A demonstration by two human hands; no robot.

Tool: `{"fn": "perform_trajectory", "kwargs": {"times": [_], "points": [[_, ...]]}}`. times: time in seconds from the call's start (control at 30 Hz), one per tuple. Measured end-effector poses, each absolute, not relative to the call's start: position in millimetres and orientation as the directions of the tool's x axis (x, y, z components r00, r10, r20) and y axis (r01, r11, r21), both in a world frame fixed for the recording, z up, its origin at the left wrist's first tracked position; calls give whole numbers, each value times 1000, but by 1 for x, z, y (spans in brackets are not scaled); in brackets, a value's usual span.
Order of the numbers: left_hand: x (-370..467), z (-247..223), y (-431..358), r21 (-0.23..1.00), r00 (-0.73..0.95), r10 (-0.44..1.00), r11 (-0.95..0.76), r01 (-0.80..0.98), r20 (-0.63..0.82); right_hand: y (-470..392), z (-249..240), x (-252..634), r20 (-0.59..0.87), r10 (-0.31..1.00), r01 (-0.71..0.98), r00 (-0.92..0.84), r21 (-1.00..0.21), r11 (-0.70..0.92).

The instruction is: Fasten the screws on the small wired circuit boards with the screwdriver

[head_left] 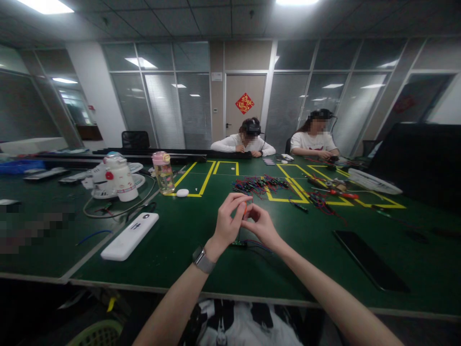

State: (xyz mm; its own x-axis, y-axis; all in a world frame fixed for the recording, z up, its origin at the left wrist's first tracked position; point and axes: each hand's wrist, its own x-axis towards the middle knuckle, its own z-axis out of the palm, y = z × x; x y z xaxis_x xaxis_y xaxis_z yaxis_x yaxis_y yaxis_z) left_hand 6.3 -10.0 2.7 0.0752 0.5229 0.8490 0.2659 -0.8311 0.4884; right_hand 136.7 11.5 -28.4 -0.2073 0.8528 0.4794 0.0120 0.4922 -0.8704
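My left hand [230, 220] and my right hand [262, 225] meet above the green table [173, 250], fingertips nearly touching. Between them is a thin red-orange wire [245, 209]. My left fingers are pinched on this wire. The thumb and index finger of my right hand are closed together beside it; what they hold is too small to make out. Below my hands a small green circuit board [238, 243] lies on the table, with red and blue wires trailing right. Farther back sits a pile of boards with red and black wires [261, 184].
A white power bank [130, 236] and a bottle [163, 173] are on the left, a black phone [370, 260] on the right. Red-handled tools [344, 194] lie among yellow tape outlines. Two people [242, 139] sit across the table.
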Motion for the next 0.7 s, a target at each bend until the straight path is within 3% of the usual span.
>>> {"fn": "perform_trajectory", "kwargs": {"times": [0.27,0.4,0.57,0.7], "points": [[-13,24,-12,619,325,649,-758,203,688,10,-19,145,466,833,48,-299,-864,501],[-18,31,-13,670,318,676,-727,147,664,6,-13,152,443,811,83,-382,-858,507],[-14,29,-9,609,270,631,-775,169,727,7,-12,151,375,798,42,-473,-895,445],[-12,26,-9,507,252,578,-810,294,776,10,-17,144,334,845,-53,-417,-937,345]]}}
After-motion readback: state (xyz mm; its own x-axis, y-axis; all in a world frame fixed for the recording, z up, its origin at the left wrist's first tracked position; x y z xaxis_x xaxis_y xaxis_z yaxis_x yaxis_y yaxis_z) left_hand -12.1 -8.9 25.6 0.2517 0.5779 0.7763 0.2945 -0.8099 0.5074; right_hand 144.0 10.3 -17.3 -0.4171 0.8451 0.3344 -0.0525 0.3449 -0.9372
